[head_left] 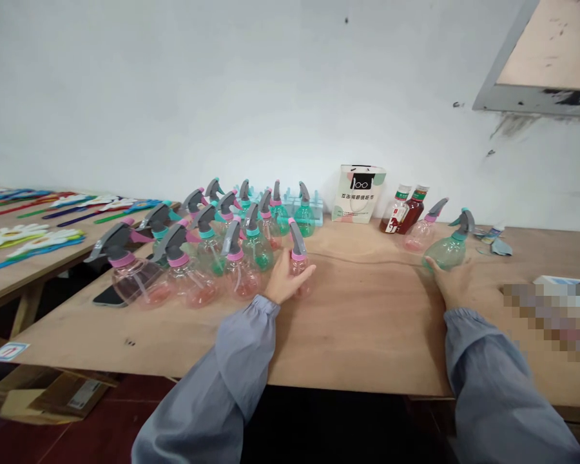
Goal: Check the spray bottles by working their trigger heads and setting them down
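My left hand [286,278] is wrapped around a pink spray bottle [298,256] with a grey trigger head, standing upright on the wooden table [367,322] at the right end of a cluster of spray bottles [207,245]. My right hand [452,282] reaches to a green spray bottle [448,246] that lies tilted on the table, its fingers against the bottle's body. Another pink spray bottle [423,231] lies just behind the green one. Both arms wear grey sleeves.
Several pink and green spray bottles stand in rows at the left. Two red drink bottles [405,209] and a white paper bag [358,193] stand by the wall. A dark phone [109,296] lies near the left bottles. Colourful toys [33,238] cover a side table; cardboard [43,396] lies below.
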A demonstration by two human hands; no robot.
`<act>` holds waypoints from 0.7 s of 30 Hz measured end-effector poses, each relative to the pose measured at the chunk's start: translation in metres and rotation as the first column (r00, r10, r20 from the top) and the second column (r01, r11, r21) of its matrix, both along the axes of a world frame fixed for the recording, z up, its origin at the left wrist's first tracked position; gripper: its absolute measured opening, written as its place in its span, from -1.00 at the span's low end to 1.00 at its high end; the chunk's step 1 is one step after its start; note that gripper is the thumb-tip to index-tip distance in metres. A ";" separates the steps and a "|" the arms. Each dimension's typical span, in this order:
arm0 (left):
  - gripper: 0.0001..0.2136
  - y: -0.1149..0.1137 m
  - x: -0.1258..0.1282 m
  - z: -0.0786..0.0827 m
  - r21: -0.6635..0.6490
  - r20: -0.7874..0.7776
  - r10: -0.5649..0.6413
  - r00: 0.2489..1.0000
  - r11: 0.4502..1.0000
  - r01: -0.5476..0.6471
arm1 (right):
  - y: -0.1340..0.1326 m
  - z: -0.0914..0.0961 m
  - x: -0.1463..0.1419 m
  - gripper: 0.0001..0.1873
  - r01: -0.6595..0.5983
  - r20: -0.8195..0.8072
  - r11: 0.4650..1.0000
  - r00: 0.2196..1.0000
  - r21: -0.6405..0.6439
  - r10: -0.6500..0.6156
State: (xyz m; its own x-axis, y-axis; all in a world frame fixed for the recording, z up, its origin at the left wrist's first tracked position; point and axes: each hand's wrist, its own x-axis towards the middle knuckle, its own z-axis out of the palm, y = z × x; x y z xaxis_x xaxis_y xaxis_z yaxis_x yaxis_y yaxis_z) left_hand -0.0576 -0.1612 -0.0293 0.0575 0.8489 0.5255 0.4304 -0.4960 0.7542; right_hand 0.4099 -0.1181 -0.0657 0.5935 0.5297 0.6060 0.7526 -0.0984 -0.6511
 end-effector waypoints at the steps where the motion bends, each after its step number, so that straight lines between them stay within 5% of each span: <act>1: -0.60 0.001 0.002 -0.002 0.004 0.034 -0.011 0.999 1.000 0.011 | -0.003 0.004 -0.005 0.12 0.055 -0.032 0.997 0.998 0.062 -0.053; 4: -0.52 0.002 0.009 -0.011 0.024 0.107 -0.084 0.991 0.996 0.082 | -0.013 0.022 -0.038 -0.04 0.018 0.001 0.951 1.000 0.307 -0.019; 6: -0.45 0.002 0.015 -0.018 0.021 0.092 -0.164 0.982 0.986 0.163 | -0.022 0.037 -0.076 -0.22 -0.201 0.130 0.917 0.978 0.344 0.166; 8: -0.36 0.001 0.021 -0.024 0.005 0.053 -0.236 0.970 0.972 0.236 | -0.033 0.051 -0.122 -0.36 -0.481 0.194 0.849 0.874 0.218 0.446; 11: -0.27 -0.004 0.032 -0.029 -0.004 0.018 -0.318 0.948 0.948 0.318 | -0.047 0.066 -0.193 -0.31 -0.819 0.103 0.572 0.574 0.048 0.812; 14: -0.23 -0.013 0.043 -0.029 -0.018 0.000 -0.459 0.888 0.888 0.459 | -0.056 0.075 -0.242 -0.30 -0.960 -0.088 0.278 0.275 0.030 0.958; 15: -0.21 -0.016 0.046 -0.029 -0.027 0.001 -0.513 0.858 0.858 0.513 | -0.058 0.076 -0.251 -0.32 -0.972 -0.134 0.227 0.218 0.058 0.967; 17: -0.16 -0.023 0.050 -0.029 -0.041 0.012 -0.597 0.802 0.801 0.597 | -0.059 0.076 -0.259 -0.36 -0.974 -0.191 0.190 0.165 0.122 0.968; 21: -0.25 -0.019 0.050 -0.032 -0.034 0.061 -0.624 0.779 0.779 0.626 | -0.057 0.077 -0.251 -0.40 -0.948 -0.278 0.260 0.204 0.183 0.939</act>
